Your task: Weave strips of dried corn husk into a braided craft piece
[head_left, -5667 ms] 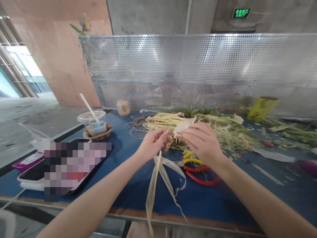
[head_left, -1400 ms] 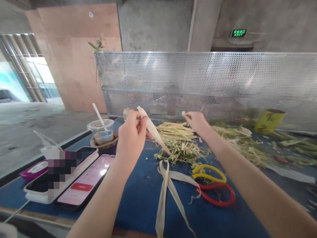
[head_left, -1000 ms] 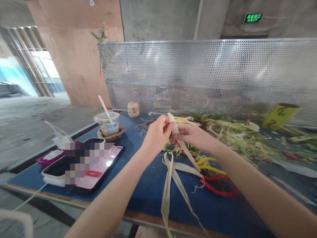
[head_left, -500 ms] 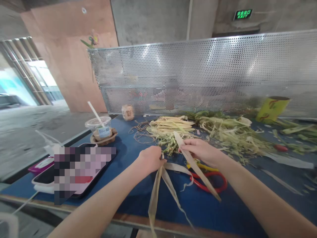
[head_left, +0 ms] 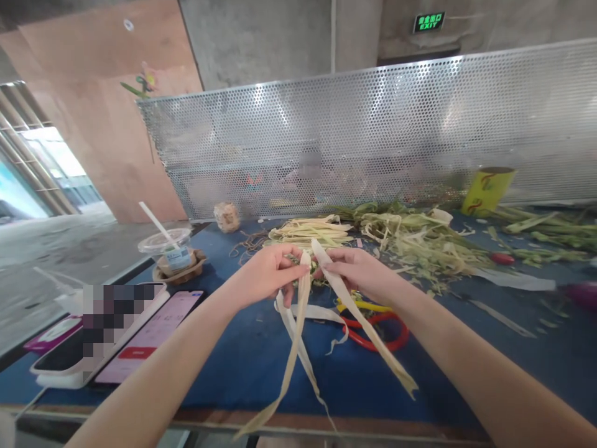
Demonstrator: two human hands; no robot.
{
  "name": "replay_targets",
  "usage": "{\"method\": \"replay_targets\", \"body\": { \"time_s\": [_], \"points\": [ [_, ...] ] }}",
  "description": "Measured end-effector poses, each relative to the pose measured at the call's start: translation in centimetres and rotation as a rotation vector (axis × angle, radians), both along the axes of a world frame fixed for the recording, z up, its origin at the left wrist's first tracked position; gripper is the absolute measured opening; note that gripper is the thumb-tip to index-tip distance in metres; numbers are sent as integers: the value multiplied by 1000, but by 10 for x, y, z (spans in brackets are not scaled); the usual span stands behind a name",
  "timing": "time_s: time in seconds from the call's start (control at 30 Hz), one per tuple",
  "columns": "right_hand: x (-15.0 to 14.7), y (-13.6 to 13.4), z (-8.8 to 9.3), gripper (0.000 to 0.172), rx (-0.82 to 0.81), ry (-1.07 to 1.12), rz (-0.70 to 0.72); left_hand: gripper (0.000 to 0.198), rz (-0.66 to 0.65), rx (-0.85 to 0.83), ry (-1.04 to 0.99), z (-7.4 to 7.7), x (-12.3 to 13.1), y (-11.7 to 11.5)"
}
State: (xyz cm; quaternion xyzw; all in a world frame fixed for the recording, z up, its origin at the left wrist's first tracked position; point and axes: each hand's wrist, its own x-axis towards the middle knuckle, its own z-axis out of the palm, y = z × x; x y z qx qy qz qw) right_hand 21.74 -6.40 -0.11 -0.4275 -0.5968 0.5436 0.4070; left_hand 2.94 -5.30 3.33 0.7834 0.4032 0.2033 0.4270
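Cream strip (head_left: 299,330) hangs pinched in left hand (head_left: 268,274); right hand (head_left: 357,274) pinches another strip (head_left: 357,312) — partly hiding a red handle (head_left: 403,335)

Two hands (head_left: 268,274) (head_left: 357,274), two held strips (head_left: 302,298) (head_left: 362,320)

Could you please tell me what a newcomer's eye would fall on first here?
Probably the middle, where the left hand pinches one pale strip and the right hand a second pale strip. Next, perhaps, the bright red and yellow handles on the blue table, partly behind that second strip. Farther back stands a shiny perforated screen, with a green EXIT sign above, toward the right.
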Motion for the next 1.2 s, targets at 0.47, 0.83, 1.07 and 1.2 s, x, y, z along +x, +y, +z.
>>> {"method": "replay_targets", "body": {
  "time_s": [0.47,0.83,1.07,1.2],
  "points": [
    [-11,-7,-3,30,396,-359,-205,29,166,44,-270,-29,12,5],
    [-13,-6,-6,20,314,-230,-126,24,121,-29,-356,-33,12,2],
    [-17,-9,-3,20,149,-140,-113,18,105,-67,-404,-33,12,-1],
    [-16,-9,-5,22,163,-183,-137,19,76,-126,-437,-33,15,-7]
  ]
}}
